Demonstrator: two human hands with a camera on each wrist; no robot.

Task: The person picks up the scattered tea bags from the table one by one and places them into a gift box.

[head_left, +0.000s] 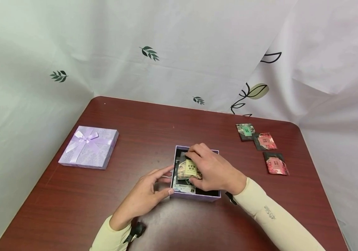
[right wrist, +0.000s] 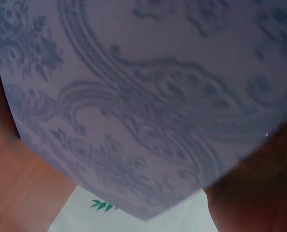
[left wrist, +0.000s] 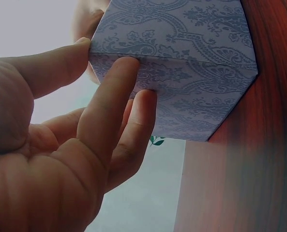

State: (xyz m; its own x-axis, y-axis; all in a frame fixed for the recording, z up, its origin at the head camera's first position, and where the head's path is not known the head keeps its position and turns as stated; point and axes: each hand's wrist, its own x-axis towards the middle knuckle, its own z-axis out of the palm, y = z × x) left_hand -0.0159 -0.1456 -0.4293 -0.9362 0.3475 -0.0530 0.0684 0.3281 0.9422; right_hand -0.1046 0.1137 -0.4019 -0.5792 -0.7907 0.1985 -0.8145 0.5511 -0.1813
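The table (head_left: 154, 122) carried a box (head_left: 194, 196). Right hand (head_left: 211, 169) pinched a packet (head_left: 183, 169) inside. Left hand (head_left: 144, 195), fingers (left wrist: 124, 72) apart, touched the box's nine-o'clock wall (left wrist: 196, 94).

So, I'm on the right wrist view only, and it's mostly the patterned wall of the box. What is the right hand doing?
Observer: The head view shows the right hand gripping a yellow-labelled packet inside the open purple box.

Reviewer: And the other hand, is it involved?

Observer: Yes, the left hand touches the side of the box with its fingertips.

Reviewer: Is there anything on the table to the right of the box?

Observer: Three packets lie there: one green-labelled packet and two red-labelled packets.
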